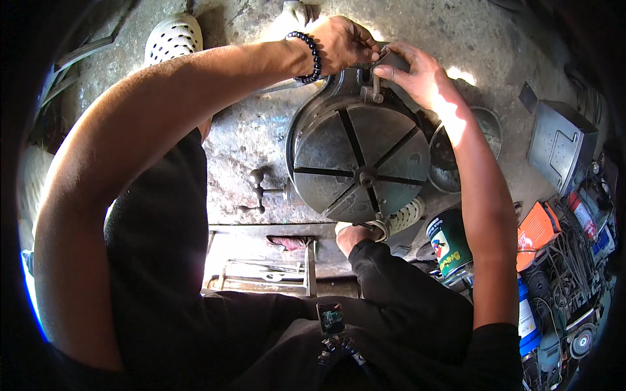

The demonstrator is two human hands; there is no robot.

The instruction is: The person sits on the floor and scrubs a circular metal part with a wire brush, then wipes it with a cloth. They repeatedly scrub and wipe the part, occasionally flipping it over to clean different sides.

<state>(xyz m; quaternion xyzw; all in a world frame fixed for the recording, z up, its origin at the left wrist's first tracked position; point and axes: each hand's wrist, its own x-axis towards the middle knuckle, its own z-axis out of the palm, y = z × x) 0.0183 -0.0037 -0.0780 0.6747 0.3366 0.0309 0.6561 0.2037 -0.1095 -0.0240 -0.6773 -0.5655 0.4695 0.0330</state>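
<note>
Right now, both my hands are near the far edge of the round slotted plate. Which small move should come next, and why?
Perhaps keep the right hand steady and adjust slightly with the left hand: they nearly meet near the metal fitting beside the round plate, and their exact contact is unclear.

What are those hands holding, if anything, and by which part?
It cannot be told: the left hand and right hand are close together beyond the round slotted plate, but any grip is unclear.
</note>
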